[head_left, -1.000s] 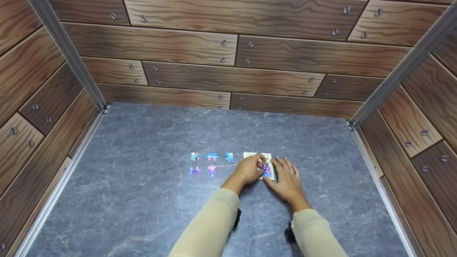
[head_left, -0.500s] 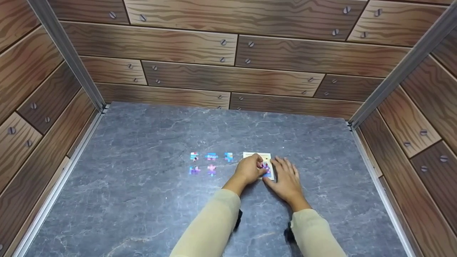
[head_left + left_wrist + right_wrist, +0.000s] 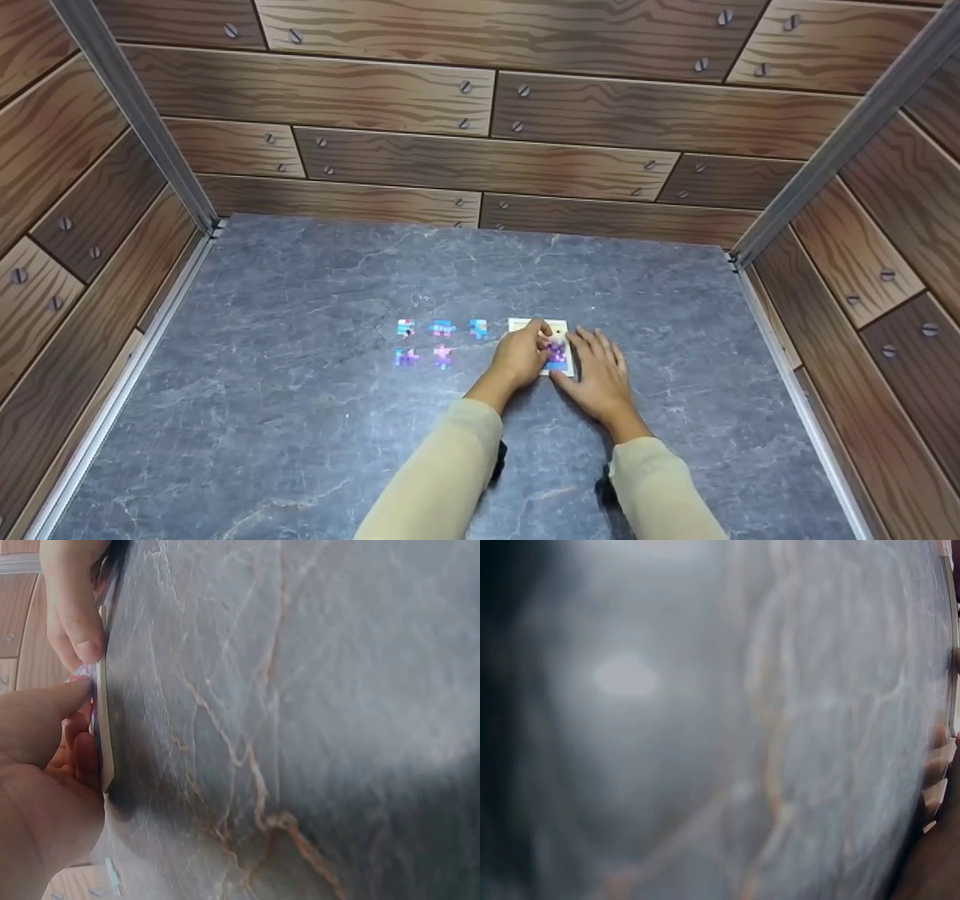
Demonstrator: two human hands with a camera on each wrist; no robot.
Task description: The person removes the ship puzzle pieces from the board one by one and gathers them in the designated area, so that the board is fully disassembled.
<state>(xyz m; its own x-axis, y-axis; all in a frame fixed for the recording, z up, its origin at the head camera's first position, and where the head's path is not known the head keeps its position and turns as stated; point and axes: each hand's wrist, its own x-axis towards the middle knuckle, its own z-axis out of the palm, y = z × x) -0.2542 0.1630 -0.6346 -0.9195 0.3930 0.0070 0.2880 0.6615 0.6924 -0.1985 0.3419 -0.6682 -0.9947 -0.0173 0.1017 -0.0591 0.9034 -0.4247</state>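
A marbled gray tabletop (image 3: 262, 420) offers ample room around the work, its far edge well apart. A person's right hand (image 3: 600, 371) lies loosely spread along the right edge of a puzzle board (image 3: 556, 325), where light, steady bracing likely serves best. The left hand (image 3: 521, 356) curls over the board's left part; whether it pinches a piece cannot be told. Pressing squarely seems wise. Five loose puzzle pieces (image 3: 442, 328) lie farther left.
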